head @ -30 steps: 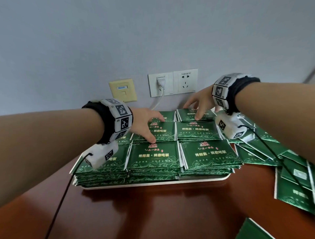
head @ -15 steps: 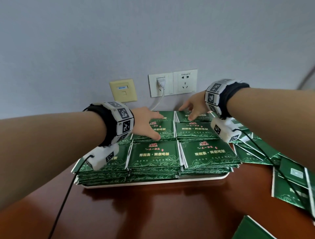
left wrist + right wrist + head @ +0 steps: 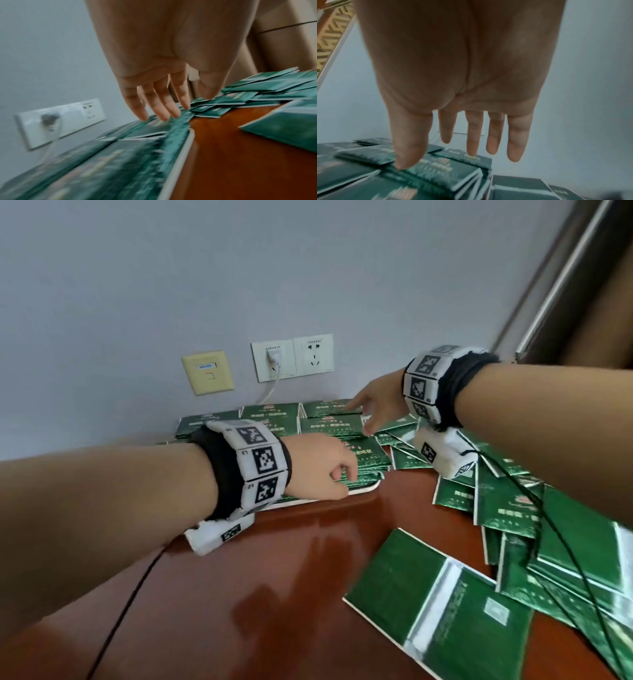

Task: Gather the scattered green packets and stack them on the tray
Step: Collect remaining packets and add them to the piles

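Observation:
Green packets [image 3: 329, 426] lie in neat stacks that fill a white tray [image 3: 363, 490] against the wall. My left hand [image 3: 346, 474] hovers over the tray's front right corner with its fingers loosely hanging and nothing in it. The left wrist view shows its fingertips [image 3: 175, 115] just above the stacked packets [image 3: 137, 155]. My right hand [image 3: 359, 416] is spread flat over the back right stacks, empty. Its thumb [image 3: 406, 159] seems to touch a top packet [image 3: 440, 169]. Several scattered packets [image 3: 507, 508] lie heaped on the table to the right, with one large packet [image 3: 445, 611] nearest me.
The brown wooden table [image 3: 274, 594] shows bare in front of the tray. On the wall behind are white sockets [image 3: 291, 361] with a plug and cable, and a beige wall plate [image 3: 207, 373]. A metal frame [image 3: 565, 285] rises at the far right. Black cables trail from both wrists.
Both hands have lifted off the stacks and shifted right. The left hand drew back to the tray's front right corner. My view swung right, so more scattered packets show.

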Demonstrator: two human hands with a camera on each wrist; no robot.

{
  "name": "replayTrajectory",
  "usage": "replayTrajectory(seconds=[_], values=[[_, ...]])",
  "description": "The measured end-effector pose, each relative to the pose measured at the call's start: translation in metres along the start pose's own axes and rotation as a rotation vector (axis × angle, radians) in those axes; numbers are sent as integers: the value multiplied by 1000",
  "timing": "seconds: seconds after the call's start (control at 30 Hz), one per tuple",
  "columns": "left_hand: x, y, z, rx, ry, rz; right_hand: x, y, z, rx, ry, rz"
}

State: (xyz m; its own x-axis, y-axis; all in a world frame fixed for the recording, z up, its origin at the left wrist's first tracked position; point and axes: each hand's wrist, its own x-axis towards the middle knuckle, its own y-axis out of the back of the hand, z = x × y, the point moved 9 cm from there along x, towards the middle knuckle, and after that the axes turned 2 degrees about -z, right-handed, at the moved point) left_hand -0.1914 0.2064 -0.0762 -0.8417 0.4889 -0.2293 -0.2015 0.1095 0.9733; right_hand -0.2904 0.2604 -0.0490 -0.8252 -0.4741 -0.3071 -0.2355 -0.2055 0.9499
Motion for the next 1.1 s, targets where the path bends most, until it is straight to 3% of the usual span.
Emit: replayTrajectory(seconds=[0.27,0.4,0.57,0.8,1.1], values=[[-20,-69,133,83,-225,-114,-105,-91,19,-232,-102,-116],[-23,-86,134,156,-171,-158,-128,-136,49,-219,-261,-196],[-37,-89,93,95,-90,-188,-140,-141,41,-137,-307,-129],[-70,-91,38,-135,19,-174,-138,-135,-22,-112,-174,-132],[-91,-83,6,-209,64,-93,-126,-113,-138,69,223,-99]])
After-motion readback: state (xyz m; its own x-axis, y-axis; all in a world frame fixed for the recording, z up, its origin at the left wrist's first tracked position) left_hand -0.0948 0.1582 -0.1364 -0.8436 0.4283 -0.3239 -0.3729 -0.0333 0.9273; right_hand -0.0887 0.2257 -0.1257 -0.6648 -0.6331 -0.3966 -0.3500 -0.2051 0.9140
